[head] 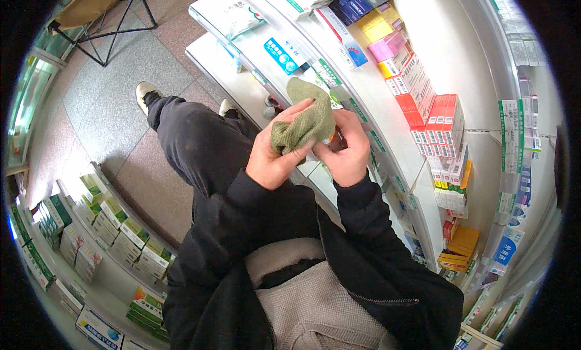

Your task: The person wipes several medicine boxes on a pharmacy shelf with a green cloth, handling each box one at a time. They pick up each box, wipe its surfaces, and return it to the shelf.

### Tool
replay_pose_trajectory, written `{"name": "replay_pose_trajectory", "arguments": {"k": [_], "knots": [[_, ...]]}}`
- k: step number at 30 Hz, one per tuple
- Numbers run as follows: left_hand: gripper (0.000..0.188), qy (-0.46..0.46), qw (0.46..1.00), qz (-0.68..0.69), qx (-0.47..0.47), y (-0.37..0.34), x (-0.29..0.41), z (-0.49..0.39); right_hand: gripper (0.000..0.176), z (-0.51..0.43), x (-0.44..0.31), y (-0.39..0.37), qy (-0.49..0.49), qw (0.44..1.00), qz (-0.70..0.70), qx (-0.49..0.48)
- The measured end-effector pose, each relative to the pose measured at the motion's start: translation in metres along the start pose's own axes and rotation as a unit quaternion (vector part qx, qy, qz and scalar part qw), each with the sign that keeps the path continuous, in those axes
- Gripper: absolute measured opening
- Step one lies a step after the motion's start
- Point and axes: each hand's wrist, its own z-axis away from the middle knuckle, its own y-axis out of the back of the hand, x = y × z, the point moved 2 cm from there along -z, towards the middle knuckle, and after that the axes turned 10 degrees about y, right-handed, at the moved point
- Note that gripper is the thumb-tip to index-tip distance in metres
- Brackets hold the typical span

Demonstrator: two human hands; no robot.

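A green cloth (pixel 313 118) is bunched up between my two hands, in front of the shelf edge. My left hand (pixel 272 154) grips its lower folds, with the thumb pressed on top. My right hand (pixel 347 145) is at the cloth's right side, its thumb and fingertips close to the fabric; a small brown object (pixel 336 141), perhaps a bottle, shows inside its curled fingers. The cloth and fingers hide part of that object.
White shelves (pixel 372 104) with medicine boxes rise ahead and to the right, among them red-and-white boxes (pixel 438 123). A lower shelf rack with green-and-white boxes (pixel 136 234) stands at the left. A folding stool (pixel 91 9) is on the tiled floor at the upper left.
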Motion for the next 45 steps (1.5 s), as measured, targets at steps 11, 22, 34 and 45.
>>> {"name": "replay_pose_trajectory", "arguments": {"k": [11,22,34,45], "knots": [[0.041,-0.002,0.989,-0.128,0.079,0.001,-0.002,0.001,0.049,-0.004,-0.006,0.007,0.032,0.999,0.010,0.013],[0.029,0.068,0.997,0.025,0.023,0.001,-0.005,0.004,0.055,-0.001,-0.002,0.004,0.040,0.998,-0.018,0.034],[0.022,0.071,0.995,-0.074,0.005,0.000,-0.008,0.006,0.049,0.004,0.002,0.002,-0.080,0.967,-0.214,0.110],[0.046,0.079,0.996,-0.033,-0.015,-0.006,-0.004,-0.002,0.049,-0.008,0.007,0.022,-0.137,0.881,-0.395,0.223]]}}
